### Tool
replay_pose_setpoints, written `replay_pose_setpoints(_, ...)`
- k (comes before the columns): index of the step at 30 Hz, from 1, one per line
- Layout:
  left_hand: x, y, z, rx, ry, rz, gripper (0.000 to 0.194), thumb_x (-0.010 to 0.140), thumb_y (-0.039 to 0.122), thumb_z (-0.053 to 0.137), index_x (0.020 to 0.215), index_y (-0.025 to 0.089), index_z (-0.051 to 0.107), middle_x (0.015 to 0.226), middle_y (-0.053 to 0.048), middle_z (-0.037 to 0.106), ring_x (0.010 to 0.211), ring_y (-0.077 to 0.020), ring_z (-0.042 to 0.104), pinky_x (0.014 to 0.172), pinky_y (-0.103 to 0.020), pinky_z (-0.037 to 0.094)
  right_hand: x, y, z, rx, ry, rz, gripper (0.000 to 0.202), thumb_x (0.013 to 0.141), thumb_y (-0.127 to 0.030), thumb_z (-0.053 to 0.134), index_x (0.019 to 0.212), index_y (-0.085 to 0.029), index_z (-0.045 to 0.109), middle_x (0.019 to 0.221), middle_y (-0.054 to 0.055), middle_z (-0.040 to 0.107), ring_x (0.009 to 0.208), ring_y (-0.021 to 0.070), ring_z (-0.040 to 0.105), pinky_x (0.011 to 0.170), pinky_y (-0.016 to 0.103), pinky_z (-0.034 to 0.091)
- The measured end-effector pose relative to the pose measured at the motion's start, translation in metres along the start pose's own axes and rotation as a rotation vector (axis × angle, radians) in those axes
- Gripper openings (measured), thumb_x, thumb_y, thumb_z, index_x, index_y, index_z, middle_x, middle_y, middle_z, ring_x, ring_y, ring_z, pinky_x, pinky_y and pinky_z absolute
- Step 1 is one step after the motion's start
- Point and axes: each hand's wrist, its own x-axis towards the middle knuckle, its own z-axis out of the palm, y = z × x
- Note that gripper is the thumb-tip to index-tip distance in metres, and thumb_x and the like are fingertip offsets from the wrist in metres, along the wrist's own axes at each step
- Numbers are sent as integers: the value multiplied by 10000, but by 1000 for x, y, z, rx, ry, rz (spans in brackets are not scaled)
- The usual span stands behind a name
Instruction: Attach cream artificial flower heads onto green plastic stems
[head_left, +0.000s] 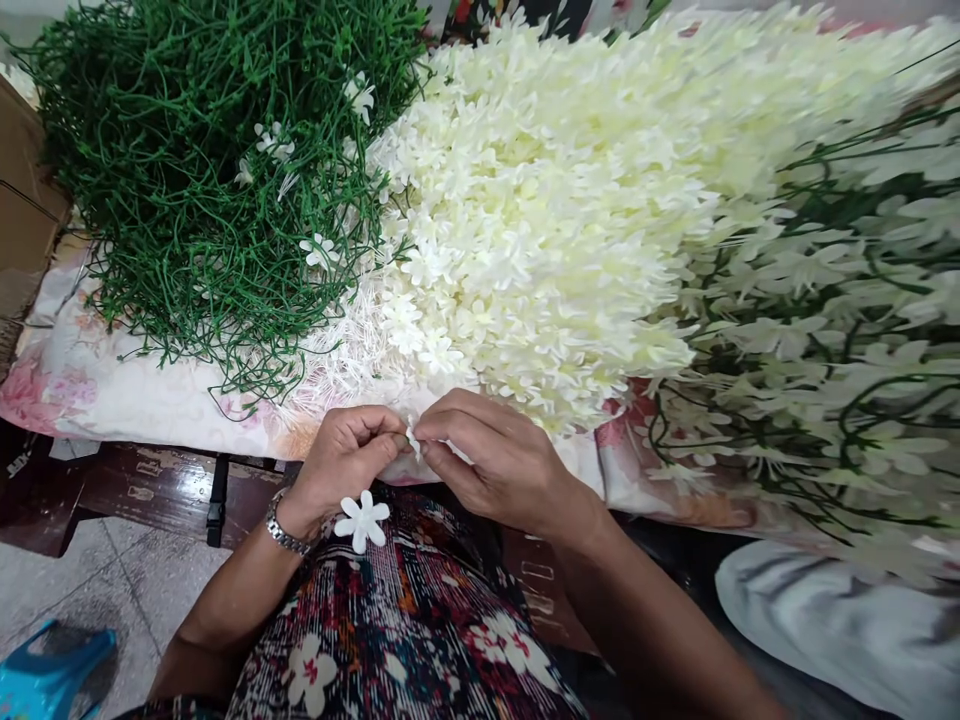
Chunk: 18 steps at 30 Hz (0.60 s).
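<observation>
Big heap of cream-white artificial flowers (570,210) fills the middle of the tabletop, spilling toward the near edge; tangled pile of bare green plastic stems (202,170) sits to its left with a few stray white blossoms caught in it; on the right, a mass of assembled sprays (832,330), white flowers on green stems. All rest on a floral-print cloth (97,390) covering the tabletop, dark wood edge (157,485) showing below it. Cardboard box (22,210) at far left, blue object (52,670) on the floor lower left, pale fabric (840,620) lower right. Flower heap overhangs right above the hands, almost touching the knuckles. Left hand (349,460) closed in a pinch, thumb and forefinger tips on a small white flower piece (412,438); metal wristwatch (289,530) on that wrist. Right hand (495,455) also pinched shut on the same piece from the other side, fingertips of both hands meeting. Piece sits between the hands, just at the tabletop's near edge. One loose white flower (362,520) lies on the patterned dress (420,630) over the lap, just beside the left wrist. Both forearms angle inward from below.
</observation>
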Motion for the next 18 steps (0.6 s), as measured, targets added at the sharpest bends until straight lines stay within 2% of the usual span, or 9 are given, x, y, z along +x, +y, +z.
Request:
replay_pose_setpoints(4, 1, -2, 1, -49, 23, 1, 131, 707, 242, 526, 633, 134, 520, 485, 61, 362, 399, -26, 263, 389, -163, 212, -2, -1, -11, -14, 8, 45, 153, 743, -90, 487, 878, -153, 523, 779, 47, 551, 737, 120, 517, 645, 258, 455)
replay_pose_setpoints(8, 1, 2, 6, -48, 181, 67, 139, 728, 261, 515, 653, 145, 519, 464, 63, 355, 388, -32, 272, 383, -167, 226, -6, -16, -23, -7, 168, 64, 315, 699, -128, 558, 1005, -180, 505, 846, 56, 547, 778, 148, 531, 648, 285, 467)
replay_pose_setpoints(12, 3, 10, 12, 11, 324, 143, 109, 742, 241, 510, 672, 159, 522, 466, 65, 361, 394, -36, 270, 392, -164, 249, -11, -35, -13, -7, -2, -100, 331, 690, -198, 586, 1004, -134, 504, 907, 95, 533, 830, 166, 514, 673, 302, 476)
replay_pose_setpoints(14, 4, 13, 16, 15, 371, 166, 101, 745, 243, 514, 682, 164, 522, 467, 66, 372, 392, -35, 286, 394, -160, 265, -12, -38, -4, -90, -6, -166, 304, 692, -167, 576, 989, -135, 521, 958, 106, 530, 831, 165, 508, 662, 305, 472)
replay_pose_setpoints(16, 4, 16, 20, -1, 385, 171, 108, 744, 251, 526, 681, 164, 516, 467, 66, 390, 389, -33, 310, 391, -153, 277, -13, -36, 1, -119, 106, -244, 264, 710, -110, 534, 973, -109, 526, 893, 94, 553, 787, 145, 510, 620, 276, 469)
replay_pose_setpoints(18, 2, 17, 25, -30, 353, 132, 152, 739, 262, 540, 644, 152, 495, 477, 55, 432, 390, -32, 349, 378, -146, 284, -13, -32, -2, -104, 180, -229, 229, 706, -89, 530, 935, -97, 538, 843, 79, 568, 756, 124, 507, 628, 257, 474)
